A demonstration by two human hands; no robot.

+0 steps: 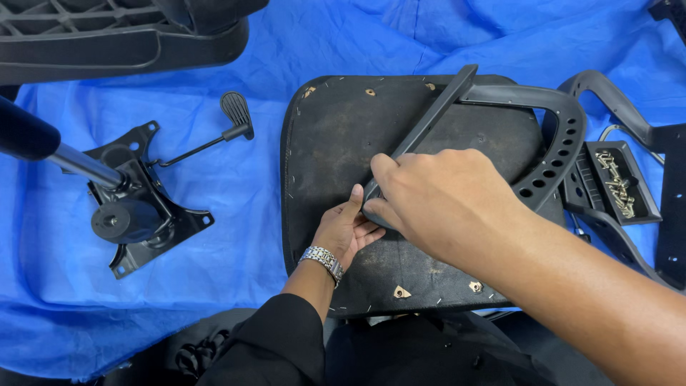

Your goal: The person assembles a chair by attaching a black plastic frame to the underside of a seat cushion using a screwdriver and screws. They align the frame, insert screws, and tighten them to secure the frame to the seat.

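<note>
Nearest the lens, the right hand [439, 204] comes in on a bare forearm from the lower right and closes over the near end of a black plastic armrest [500, 114], thumb and fingers wrapped around its straight bar. Beneath it the left hand [345, 230], wearing a metal watch [321, 261] and a dark sleeve, lies partly open with the palm turned up, thumb raised against the bar's end; whether it grips anything I cannot tell.

That armrest lies across the upturned underside of the seat pan [336, 143], its curved, perforated limb reaching past the seat's right edge. Left of the seat, well apart, sits the tilt mechanism plate [153, 214] with its lever [236, 114] and the gas cylinder [78, 166]. Right of the seat lie a second armrest [622, 107] and a small tray of screws [618, 182], just beside the curved limb.

Judging from this, a swing of the armrest's far end could knock the screw tray and scatter the hardware, and the left fingers could be pinched under the bar. Room is tight on the seat's right; the blue sheet [214, 71] to its left offers more.
</note>
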